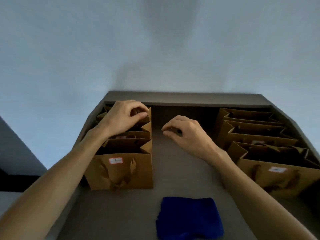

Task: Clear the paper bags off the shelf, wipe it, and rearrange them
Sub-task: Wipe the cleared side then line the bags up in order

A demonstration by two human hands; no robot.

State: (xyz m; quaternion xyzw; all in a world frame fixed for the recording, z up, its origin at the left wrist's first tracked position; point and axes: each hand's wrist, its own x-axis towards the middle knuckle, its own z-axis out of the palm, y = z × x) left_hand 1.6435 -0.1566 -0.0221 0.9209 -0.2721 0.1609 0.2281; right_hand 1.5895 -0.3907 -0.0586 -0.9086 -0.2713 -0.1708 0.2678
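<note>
My left hand (pixel 123 116) rests on the back of the left row of bags (pixel 124 146), fingers curled and pinching at the top edge of the rearmost bag; whether it has the handle or only the rim I cannot tell. My right hand (pixel 183 134) hovers over the bare strip of shelf (pixel 173 170) between the two rows, fingers loosely curled, holding nothing. The right row (pixel 263 146) stands off to that hand's right, near but apart from it.

Both rows run front to back, the bags upright, mouths open, packed face to face. So the left hand is the one already on a bag, and I judge a lift would go straight up, since the neighbours press close.

The bags are stiff brown paper with folded gussets and soft rope handles; the front ones carry small white labels. The cloth (pixel 188 219) lies flat at the front edge, deep blue and nubbly, near me and untouched. The shelf is matte grey-brown.
</note>
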